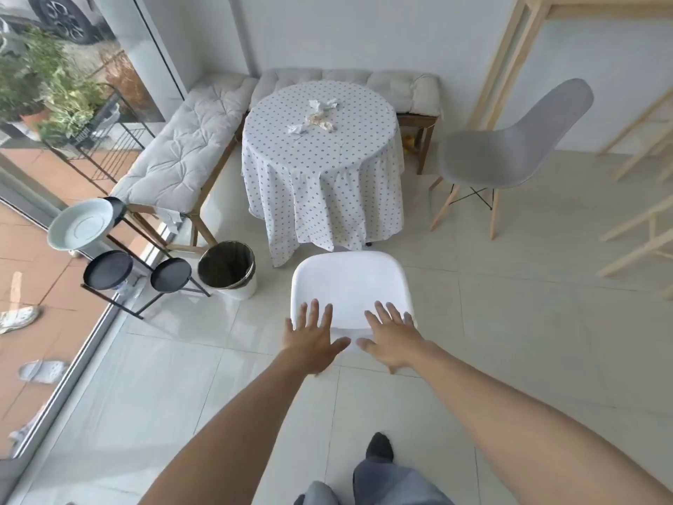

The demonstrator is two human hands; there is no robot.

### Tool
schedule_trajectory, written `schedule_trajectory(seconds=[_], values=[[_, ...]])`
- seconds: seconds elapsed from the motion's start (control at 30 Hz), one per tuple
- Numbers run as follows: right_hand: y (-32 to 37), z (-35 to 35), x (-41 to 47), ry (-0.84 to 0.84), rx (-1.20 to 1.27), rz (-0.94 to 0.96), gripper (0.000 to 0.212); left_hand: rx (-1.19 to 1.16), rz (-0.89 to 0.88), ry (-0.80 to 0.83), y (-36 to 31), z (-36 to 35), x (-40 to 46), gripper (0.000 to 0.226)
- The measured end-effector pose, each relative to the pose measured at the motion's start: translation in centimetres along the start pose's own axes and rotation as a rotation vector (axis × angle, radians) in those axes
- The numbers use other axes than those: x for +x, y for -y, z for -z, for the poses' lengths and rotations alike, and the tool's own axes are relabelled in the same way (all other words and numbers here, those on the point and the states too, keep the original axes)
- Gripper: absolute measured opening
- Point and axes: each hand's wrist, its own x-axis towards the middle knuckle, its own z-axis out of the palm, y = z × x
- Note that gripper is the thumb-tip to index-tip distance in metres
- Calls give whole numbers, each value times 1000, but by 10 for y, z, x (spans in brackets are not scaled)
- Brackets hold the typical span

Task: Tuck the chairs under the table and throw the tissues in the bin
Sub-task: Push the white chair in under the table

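Note:
A white chair (347, 282) stands in front of me, its seat facing the round table (320, 169), which is draped in a dotted cloth. My left hand (313, 337) and my right hand (391, 337) hover flat with fingers spread over the chair's backrest; whether they touch it I cannot tell. A grey chair (510, 147) stands pulled out at the table's right. Several crumpled white tissues (320, 114) lie on the tabletop. A white bin (229, 267) with a dark liner sits on the floor to the left of the white chair.
A cushioned corner bench (182, 147) wraps the table's left and back. A black plant stand (120, 271) with a pale dish stands beside the bin by the glass door. Wooden frames (641, 220) stand at the right. Pale tiled floor lies around me.

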Motion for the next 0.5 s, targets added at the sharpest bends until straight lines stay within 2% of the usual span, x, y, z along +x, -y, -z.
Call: schedule_trajectory(seconds=[0.2, 0.5], values=[[-21, -28, 11, -40, -65, 59, 67, 86, 7, 40, -17, -37, 14, 85], [-33, -55, 24, -257, -3, 101, 44, 79, 110, -80, -37, -56, 28, 69]])
